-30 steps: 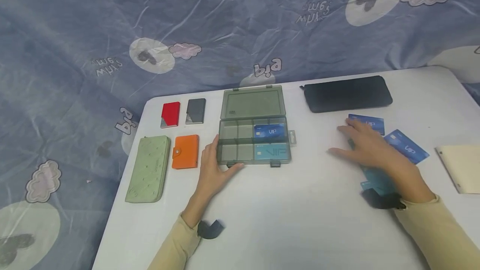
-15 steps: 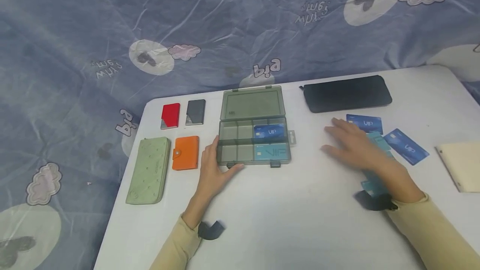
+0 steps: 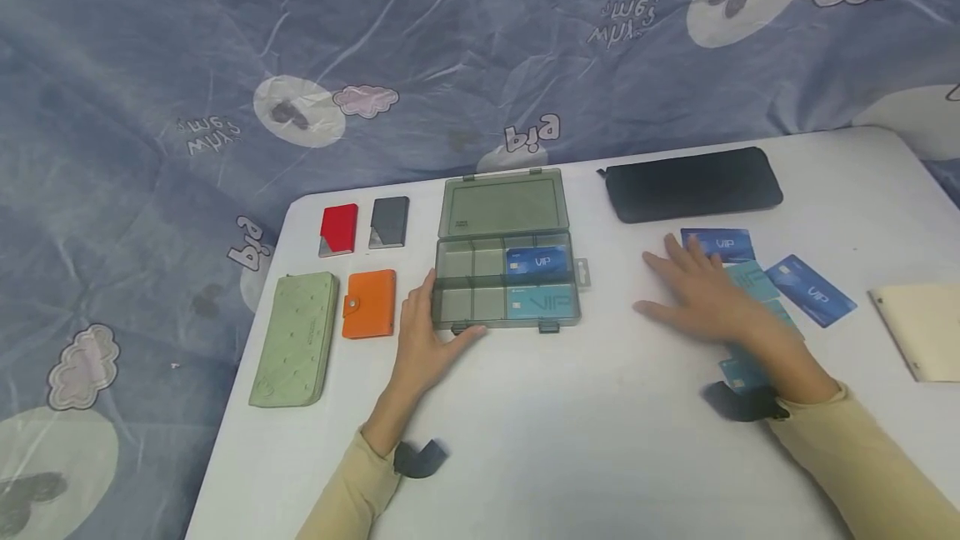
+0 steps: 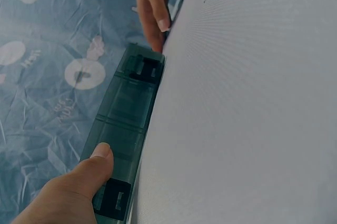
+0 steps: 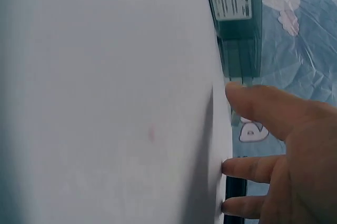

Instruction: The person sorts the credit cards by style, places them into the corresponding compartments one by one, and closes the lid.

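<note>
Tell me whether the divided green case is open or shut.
Open: the green case has its lid swung back on the far side, leaving a blue card and a teal card uncovered inside.

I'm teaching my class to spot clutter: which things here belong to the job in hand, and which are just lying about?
Likely in the job:
box, held by the left hand
two cards in it
loose cards near the right hand

Seemingly just lying about:
black pouch
red case
grey case
orange wallet
green wallet
cream item
</note>
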`<state>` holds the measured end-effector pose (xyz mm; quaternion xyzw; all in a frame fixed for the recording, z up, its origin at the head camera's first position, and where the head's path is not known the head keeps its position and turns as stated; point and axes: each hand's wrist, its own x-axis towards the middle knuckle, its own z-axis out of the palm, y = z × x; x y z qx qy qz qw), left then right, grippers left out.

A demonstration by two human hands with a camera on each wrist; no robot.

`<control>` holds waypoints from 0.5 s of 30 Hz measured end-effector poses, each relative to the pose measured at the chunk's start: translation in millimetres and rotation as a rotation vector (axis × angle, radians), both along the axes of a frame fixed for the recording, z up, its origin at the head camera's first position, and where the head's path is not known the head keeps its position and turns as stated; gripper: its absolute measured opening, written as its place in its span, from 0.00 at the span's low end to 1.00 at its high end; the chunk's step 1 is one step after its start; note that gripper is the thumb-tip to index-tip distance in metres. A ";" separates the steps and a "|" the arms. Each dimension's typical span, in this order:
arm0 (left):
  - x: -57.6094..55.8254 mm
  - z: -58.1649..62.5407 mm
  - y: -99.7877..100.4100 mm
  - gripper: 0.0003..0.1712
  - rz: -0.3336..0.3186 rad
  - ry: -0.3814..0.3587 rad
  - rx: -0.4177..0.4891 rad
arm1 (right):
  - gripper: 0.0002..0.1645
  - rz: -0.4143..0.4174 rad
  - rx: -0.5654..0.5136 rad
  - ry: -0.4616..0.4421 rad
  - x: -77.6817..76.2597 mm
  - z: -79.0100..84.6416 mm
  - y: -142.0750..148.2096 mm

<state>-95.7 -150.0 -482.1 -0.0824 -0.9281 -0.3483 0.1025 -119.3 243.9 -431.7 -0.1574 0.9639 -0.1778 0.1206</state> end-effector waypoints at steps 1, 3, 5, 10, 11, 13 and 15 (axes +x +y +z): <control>-0.1 -0.4 -0.4 0.62 0.000 0.001 0.000 | 0.48 0.014 -0.006 -0.002 1.1 0.8 -3.7; -0.1 -1.0 -0.9 0.62 -0.002 0.002 0.004 | 0.46 0.051 -0.040 -0.006 3.6 2.4 -10.8; 0.0 -1.5 -1.3 0.62 -0.002 0.003 0.008 | 0.45 0.083 -0.094 -0.018 6.0 3.3 -16.7; -0.9 -2.7 -1.3 0.61 -0.009 0.001 0.019 | 0.39 0.107 -0.174 0.103 1.2 0.8 -17.2; -0.9 -2.7 -1.2 0.61 -0.010 0.001 0.023 | 0.37 0.096 -0.158 0.146 -1.7 -0.4 -14.2; -0.9 -2.6 -1.0 0.61 -0.012 0.000 0.025 | 0.35 0.067 -0.128 0.211 -7.6 -2.8 -5.7; -0.7 -2.0 -0.8 0.61 -0.015 -0.001 0.025 | 0.34 0.046 -0.100 0.222 -12.3 -5.4 3.9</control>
